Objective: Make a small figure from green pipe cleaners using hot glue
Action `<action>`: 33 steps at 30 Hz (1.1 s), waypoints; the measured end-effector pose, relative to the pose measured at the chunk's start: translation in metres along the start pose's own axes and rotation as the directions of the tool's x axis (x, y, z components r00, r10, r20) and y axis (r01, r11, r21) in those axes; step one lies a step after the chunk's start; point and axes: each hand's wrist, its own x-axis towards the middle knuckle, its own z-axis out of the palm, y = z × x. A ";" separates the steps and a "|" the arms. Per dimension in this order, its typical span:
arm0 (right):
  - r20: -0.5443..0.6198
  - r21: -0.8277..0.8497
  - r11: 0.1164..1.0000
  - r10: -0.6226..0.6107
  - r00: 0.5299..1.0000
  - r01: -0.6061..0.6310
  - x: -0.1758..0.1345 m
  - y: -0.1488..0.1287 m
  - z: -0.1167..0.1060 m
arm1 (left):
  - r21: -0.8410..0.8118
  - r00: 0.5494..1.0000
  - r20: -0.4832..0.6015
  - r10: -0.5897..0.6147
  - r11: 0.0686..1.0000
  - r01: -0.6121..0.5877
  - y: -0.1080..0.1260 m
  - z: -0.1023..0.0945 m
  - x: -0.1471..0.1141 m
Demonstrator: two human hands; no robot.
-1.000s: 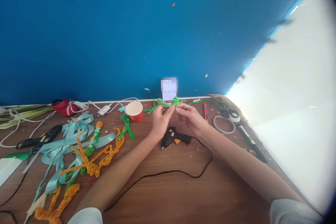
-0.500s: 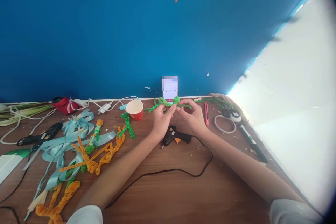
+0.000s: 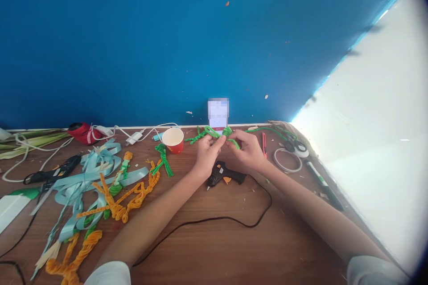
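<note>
Between my hands, in front of the phone (image 3: 218,116), is a green pipe cleaner (image 3: 227,132) with a wound knot and a loop to its left. My left hand (image 3: 207,151) pinches it just below the knot. The fingers of my right hand (image 3: 246,148) are closed on its loose end, which bends down to the right of the knot. Below the hands lies a black glue gun (image 3: 224,173), its nozzle pointing toward the lower left. Another knotted green piece (image 3: 162,160) rests beside the paper cup (image 3: 173,140).
Orange pipe-cleaner shapes (image 3: 117,207) and light blue ribbon (image 3: 72,187) cover the left side, near a second glue gun (image 3: 63,169). On the right are a red cutter (image 3: 264,144), a tape ring (image 3: 287,160) and a marker (image 3: 324,185). A black cord (image 3: 214,218) crosses the table.
My right hand has moved slightly down, and the pipe cleaner's loose end now bends downward instead of pointing right. My left hand keeps its pinch near the knot.
</note>
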 end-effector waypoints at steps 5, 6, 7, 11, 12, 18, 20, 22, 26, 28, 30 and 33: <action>0.435 -0.530 0.555 -0.471 0.768 0.641 -0.002 0.010 -0.014 | -0.139 0.932 -0.013 -0.362 0.924 0.357 -0.006 -0.002 0.005; 0.439 -0.559 0.513 -0.483 0.758 0.651 -0.003 0.012 -0.013 | -0.143 0.933 -0.009 -0.359 0.924 0.354 -0.006 -0.003 0.006; 0.411 -0.585 0.511 -0.482 0.774 0.630 -0.004 0.014 -0.012 | -0.144 0.941 -0.002 -0.337 0.932 0.333 -0.006 -0.003 0.007; 0.101 -0.541 0.795 -0.262 0.960 0.274 -0.004 0.020 -0.002 | -0.179 0.969 0.033 -0.245 0.953 0.247 -0.004 -0.004 0.010; 0.064 -0.460 0.873 -0.148 0.987 0.160 -0.004 0.021 0.001 | -0.191 0.972 0.038 -0.231 0.953 0.235 -0.004 -0.004 0.011; 0.340 0.039 0.984 0.150 0.928 -0.174 -0.005 0.024 0.011 | -0.179 0.988 0.048 -0.147 0.972 0.154 -0.011 -0.011 0.018; 0.331 0.114 0.971 0.164 0.929 -0.211 -0.006 0.028 0.014 | -0.174 0.988 0.090 -0.129 0.974 0.143 -0.015 -0.014 0.021; 0.258 0.179 0.954 0.192 0.947 -0.242 -0.008 0.035 0.018 | -0.173 0.985 0.130 -0.117 0.975 0.139 -0.020 -0.017 0.024; 0.107 0.345 0.886 0.289 0.951 -0.308 -0.010 0.050 0.026 | -0.146 0.985 0.135 -0.107 0.981 0.126 -0.033 -0.020 0.029; 0.056 0.411 0.856 0.322 0.945 -0.315 -0.011 0.055 0.031 | -0.156 0.985 0.147 -0.089 0.981 0.112 -0.041 -0.021 0.030; 0.020 0.431 0.849 0.329 0.944 -0.305 -0.013 0.058 0.035 | -0.182 0.983 0.175 -0.047 0.980 0.080 -0.050 -0.022 0.032; 0.016 0.458 0.843 0.308 0.951 -0.281 -0.015 0.060 0.038 | -0.207 0.974 0.215 -0.074 0.971 0.120 -0.060 -0.025 0.035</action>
